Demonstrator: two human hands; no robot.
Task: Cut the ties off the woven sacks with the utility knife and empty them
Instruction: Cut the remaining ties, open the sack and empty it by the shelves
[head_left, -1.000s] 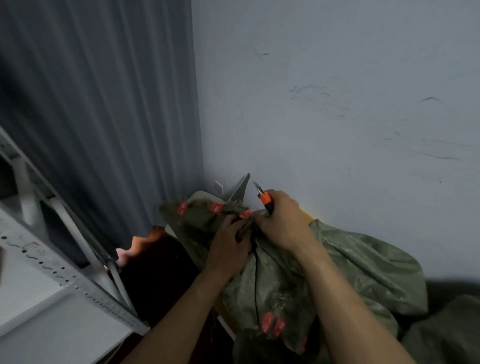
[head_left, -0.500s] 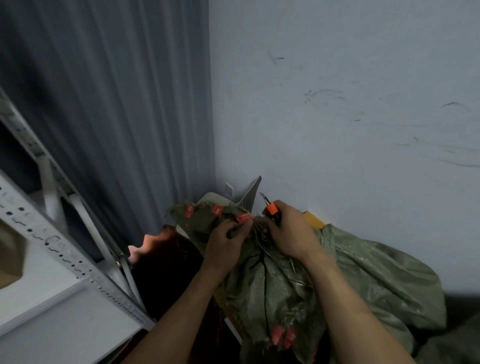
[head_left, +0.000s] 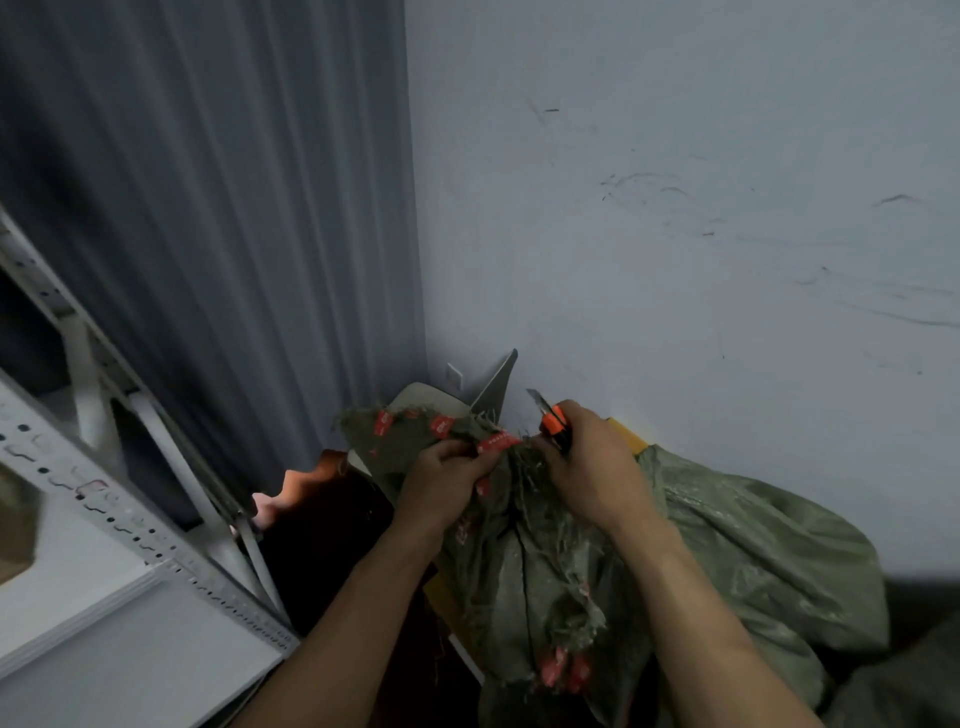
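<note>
Forearms: both bare, entering from the bottom edge and converging on the sack neck.
Woven sack (head_left: 753, 545): olive green and full. It lies below and right of both grips, and its frayed neck runs up between the hands.
Lower red tags (head_left: 563, 667): a cluster on the sack fabric, well below the grips, between the forearms.
Left hand (head_left: 447, 483): fingers curled tight round bunched fabric at the sack neck, thumb on top beside a red tag (head_left: 496, 443).
Right hand (head_left: 592, 473): closed in a fist round the knife handle, just right of the left grip, resting against the sack neck. Whether the fingertips also pinch fabric cannot be told.
Utility knife (head_left: 553, 422): orange-and-black body projects above the right fist. The blade is extended, pointing up and away, clear of the fabric.
Tie: not distinguishable among the frayed strands between the two grips.
Sack mouth (head_left: 410, 436): spread out left of the left grip, carrying further red tags.
Metal rack (head_left: 130, 519): grey perforated upright and shelf, well left of the left grip.
Pale panel (head_left: 496, 389): just beyond the grips, leaning in the wall corner.
Curtain (head_left: 208, 208): grey, pleated, beyond and left of the grips.
Wall (head_left: 675, 208): pale, scuffed, beyond the right grip.
</note>
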